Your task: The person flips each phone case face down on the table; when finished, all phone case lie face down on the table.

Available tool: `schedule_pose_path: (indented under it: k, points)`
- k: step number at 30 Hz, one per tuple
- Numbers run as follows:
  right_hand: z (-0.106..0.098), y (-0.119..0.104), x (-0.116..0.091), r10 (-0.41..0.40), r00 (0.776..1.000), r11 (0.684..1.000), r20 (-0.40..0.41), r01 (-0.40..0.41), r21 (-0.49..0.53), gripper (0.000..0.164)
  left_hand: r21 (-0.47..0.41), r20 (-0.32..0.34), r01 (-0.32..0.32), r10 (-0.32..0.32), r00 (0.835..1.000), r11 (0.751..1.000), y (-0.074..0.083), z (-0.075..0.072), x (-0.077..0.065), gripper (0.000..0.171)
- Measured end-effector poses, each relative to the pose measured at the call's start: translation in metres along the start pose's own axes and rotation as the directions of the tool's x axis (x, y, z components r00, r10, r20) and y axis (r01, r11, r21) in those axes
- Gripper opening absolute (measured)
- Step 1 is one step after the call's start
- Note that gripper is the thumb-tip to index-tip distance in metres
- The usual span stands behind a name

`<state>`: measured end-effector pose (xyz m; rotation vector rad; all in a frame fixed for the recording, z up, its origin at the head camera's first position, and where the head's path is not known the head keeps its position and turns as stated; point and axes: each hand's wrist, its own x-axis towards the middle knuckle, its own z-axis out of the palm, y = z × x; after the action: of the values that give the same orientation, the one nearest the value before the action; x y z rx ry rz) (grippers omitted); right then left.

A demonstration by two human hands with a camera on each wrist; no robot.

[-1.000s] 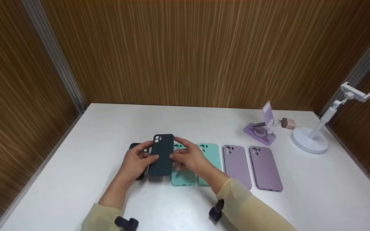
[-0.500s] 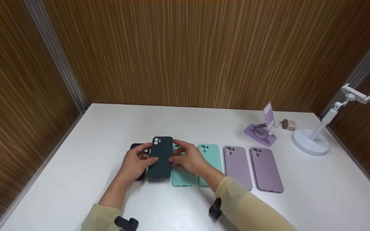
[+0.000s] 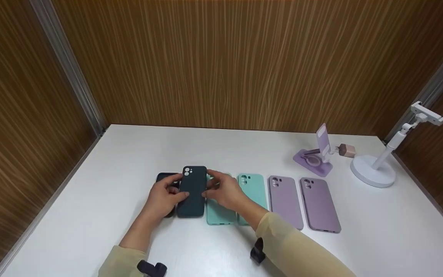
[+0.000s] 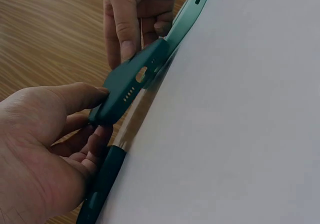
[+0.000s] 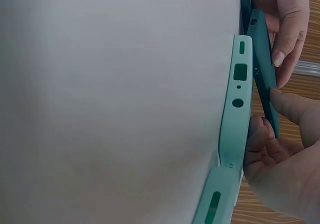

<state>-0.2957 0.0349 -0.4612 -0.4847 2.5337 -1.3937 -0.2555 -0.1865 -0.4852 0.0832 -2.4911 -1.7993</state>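
Observation:
A dark green phone case [image 3: 192,196] is held back side up by both hands, its camera cutouts at the top left. My left hand [image 3: 164,198] pinches its left edge, thumb on the back and fingers underneath. On the opposite edge my right hand [image 3: 225,192] grips it the same way. In the left wrist view the held case [image 4: 125,84] is tilted, with a slim gap above the white table. Another dark phone case [image 3: 164,176] lies partly hidden beneath my left hand. A mint green phone case [image 3: 220,214] lies partly under my right hand.
Right of the hands lie a second mint phone case [image 3: 253,188] and two purple phone cases, a lighter one [image 3: 286,202] and a darker one [image 3: 320,204]. Behind stand a purple folding stand [image 3: 315,161], a plug adapter [image 3: 347,150] and a white phone stand [image 3: 373,171]. Wood panels enclose the table.
Both hands have lowered the dark green case a little toward the table and the near edge, keeping their grip. The other cases stay where they were; the head view has shifted slightly.

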Motion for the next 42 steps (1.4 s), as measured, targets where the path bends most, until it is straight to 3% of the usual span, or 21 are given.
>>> schedule_pose_path:
  k: [5,12,25,32,42]
  points:
    - [0.0011,-0.0003,0.0,-0.006,1.0,1.0,0.011,0.006,-0.02,0.077,0.011,-0.003,-0.015,0.015,1.0,1.0,-0.0014,0.0004,-0.0006,0.059]
    - [0.0028,-0.0015,-0.0011,0.002,1.0,0.999,0.019,-0.001,-0.04,0.078,0.037,-0.008,0.011,-0.011,1.0,0.999,-0.0017,0.0006,-0.0014,0.06]
    - [0.0048,0.0013,-0.0002,0.034,0.999,0.997,0.009,-0.033,-0.066,0.077,0.039,0.009,0.009,-0.009,1.0,0.999,-0.006,0.0022,0.0003,0.063]
    - [0.0042,0.0018,-0.0002,0.01,1.0,0.997,0.013,-0.009,-0.075,0.075,0.034,0.016,-0.01,0.01,1.0,0.999,-0.0065,0.0023,-0.0001,0.062]
    - [0.006,0.0023,0.0006,0.019,1.0,0.994,0.015,-0.018,-0.103,0.075,0.03,0.011,0.009,-0.009,1.0,1.0,-0.0072,0.0025,-0.0007,0.062]
